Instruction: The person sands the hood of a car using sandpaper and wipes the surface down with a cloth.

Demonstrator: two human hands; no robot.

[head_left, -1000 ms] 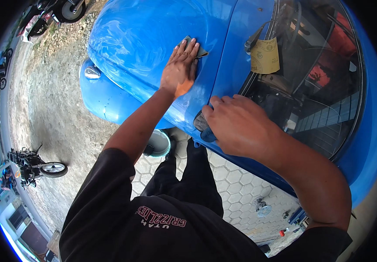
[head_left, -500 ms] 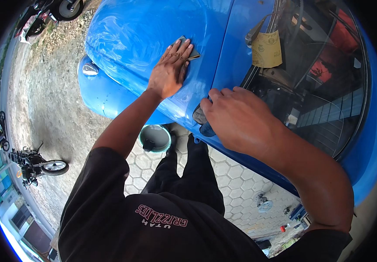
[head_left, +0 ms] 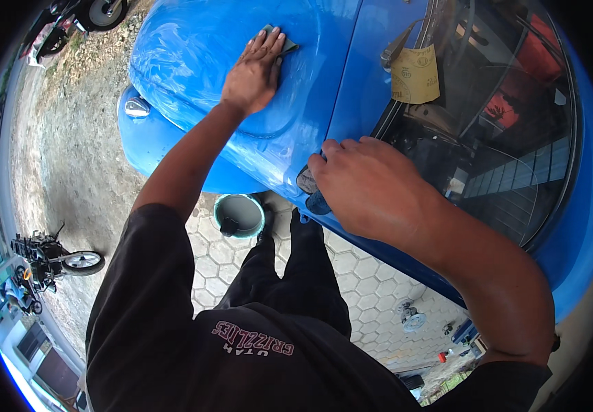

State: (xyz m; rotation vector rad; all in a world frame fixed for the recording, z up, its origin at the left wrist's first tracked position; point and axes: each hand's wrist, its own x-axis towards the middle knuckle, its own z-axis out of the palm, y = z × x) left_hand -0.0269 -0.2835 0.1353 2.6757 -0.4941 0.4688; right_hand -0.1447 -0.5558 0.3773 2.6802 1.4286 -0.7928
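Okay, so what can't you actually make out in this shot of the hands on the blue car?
Head view, the only one:
- The grey sanding sheet lies mostly under the left hand; only a corner shows.
- What the right hand grips at the fender edge: the fingers cover it, and just a grey and blue bit peeks out.
- The contents of the teal bucket on the paving: too small and dark.
- The motorcycle at the left rim: bent and blurred by the fisheye.

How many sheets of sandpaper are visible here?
2: a grey sheet under the left hand on the blue car body, and a tan sheet by the windscreen. Others may be hidden.
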